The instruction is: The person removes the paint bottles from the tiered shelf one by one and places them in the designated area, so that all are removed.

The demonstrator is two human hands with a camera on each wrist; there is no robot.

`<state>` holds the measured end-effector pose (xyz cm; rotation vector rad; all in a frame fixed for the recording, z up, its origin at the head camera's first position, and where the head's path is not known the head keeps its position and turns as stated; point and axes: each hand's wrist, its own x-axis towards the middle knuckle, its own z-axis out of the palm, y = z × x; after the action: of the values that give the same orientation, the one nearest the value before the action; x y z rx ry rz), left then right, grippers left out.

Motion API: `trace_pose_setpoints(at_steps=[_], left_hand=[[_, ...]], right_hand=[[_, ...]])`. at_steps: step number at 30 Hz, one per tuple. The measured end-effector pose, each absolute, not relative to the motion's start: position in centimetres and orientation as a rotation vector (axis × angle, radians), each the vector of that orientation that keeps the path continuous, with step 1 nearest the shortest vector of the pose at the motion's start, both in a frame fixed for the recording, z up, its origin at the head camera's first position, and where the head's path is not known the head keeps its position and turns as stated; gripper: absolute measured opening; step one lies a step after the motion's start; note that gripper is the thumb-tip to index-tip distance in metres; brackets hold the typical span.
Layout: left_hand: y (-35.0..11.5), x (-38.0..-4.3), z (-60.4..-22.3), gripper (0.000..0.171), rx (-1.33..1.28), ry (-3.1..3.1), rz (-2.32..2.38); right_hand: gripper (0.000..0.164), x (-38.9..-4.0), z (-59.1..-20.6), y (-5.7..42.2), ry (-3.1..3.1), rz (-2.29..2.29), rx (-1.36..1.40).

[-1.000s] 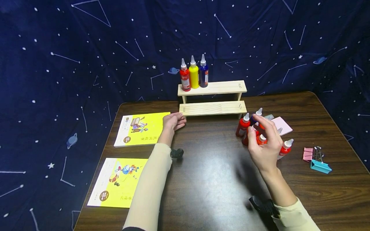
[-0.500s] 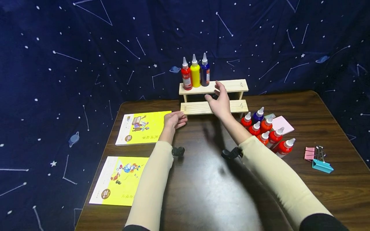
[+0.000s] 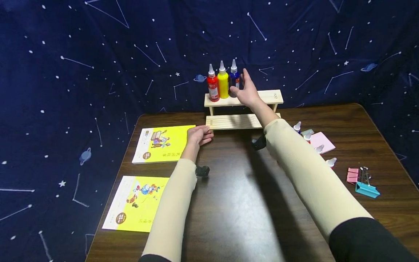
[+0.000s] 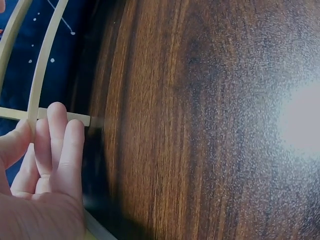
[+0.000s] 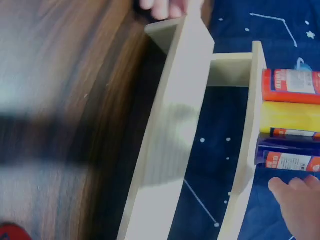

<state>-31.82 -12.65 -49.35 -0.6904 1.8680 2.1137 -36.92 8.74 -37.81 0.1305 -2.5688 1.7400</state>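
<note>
A two-step wooden rack (image 3: pixel 234 123) stands at the back of the table. On its upper step are three upright paint bottles with white nozzle caps: a red bottle (image 3: pixel 213 89), a yellow bottle (image 3: pixel 223 87) and a dark blue bottle (image 3: pixel 234 75). My left hand (image 3: pixel 199 135) pinches the left end of the lower step between thumb and fingers, as the left wrist view shows. Beside the blue bottle is my right hand (image 3: pixel 247 94), thumb and fingers spread. In the right wrist view a small gap shows between that hand (image 5: pixel 300 205) and the blue bottle (image 5: pixel 287 150).
Several more bottles, mostly behind my right forearm, show white nozzles (image 3: pixel 319 149) at the right. A pink note pad (image 3: pixel 322 142), a pink binder clip (image 3: pixel 352 175) and a turquoise clip (image 3: pixel 367 189) lie there. Two yellow books (image 3: pixel 173 143) lie at the left.
My right hand has moved from above the bottles at the right, past the lower step, up to the blue bottle on the upper step. My left hand has stayed on the rack.
</note>
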Motion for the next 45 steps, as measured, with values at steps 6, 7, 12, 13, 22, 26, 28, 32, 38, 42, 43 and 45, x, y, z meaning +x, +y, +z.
trace_pose_setpoints(at_steps=[6, 7, 12, 13, 22, 26, 28, 32, 38, 42, 43, 45], left_hand=[[-12.8, -31.8, -49.4, 0.031, -0.694, 1.853, 2.114], [-12.9, -31.8, -49.4, 0.031, -0.692, 1.852, 2.117], [-13.0, -31.7, -49.3, 0.029, -0.685, 1.86, 2.124], [-13.0, -31.6, -49.2, 0.028, -0.689, 1.864, 2.128], [-13.0, -31.5, -49.0, 0.028, -0.694, 1.855, 2.121], [-12.9, -31.6, -48.9, 0.03, -0.695, 1.861, 2.108], [-12.9, -31.6, -48.9, 0.029, -0.698, 1.858, 2.107], [-13.1, -31.6, -49.1, 0.03, -0.699, 1.852, 2.102], [-13.2, -31.5, -49.0, 0.028, -0.704, 1.869, 2.116], [-13.1, -31.5, -48.9, 0.027, -0.694, 1.853, 2.124], [-13.1, -31.5, -48.9, 0.028, -0.69, 1.851, 2.122], [-13.1, -31.6, -49.0, 0.029, -0.683, 1.849, 2.119]], right_hand=[[0.077, -37.1, -37.4, 8.4, -2.622, 1.721, -0.007], [0.074, -37.1, -37.4, 8.3, -2.626, 1.698, -0.023], [0.054, -37.0, -37.3, 7.7, -2.595, 1.593, -0.114], [0.052, -37.0, -37.3, 7.5, -2.586, 1.581, -0.141], [0.057, -37.0, -37.4, 6.7, -2.547, 1.544, -0.13], [0.05, -36.9, -37.5, 6.7, -2.576, 1.464, -0.115], [0.048, -36.8, -37.7, 6.7, -2.557, 1.473, -0.113], [0.046, -36.1, -38.9, 6.2, -2.373, 1.594, -0.114], [0.046, -33.3, -41.2, 5.1, -1.947, 1.84, -0.177], [0.045, -30.3, -42.7, 5.0, -1.717, 2.034, -0.163], [0.044, -29.3, -43.0, 5.2, -1.688, 2.062, -0.156], [0.044, -27.2, -43.8, 5.6, -1.685, 2.08, -0.151]])
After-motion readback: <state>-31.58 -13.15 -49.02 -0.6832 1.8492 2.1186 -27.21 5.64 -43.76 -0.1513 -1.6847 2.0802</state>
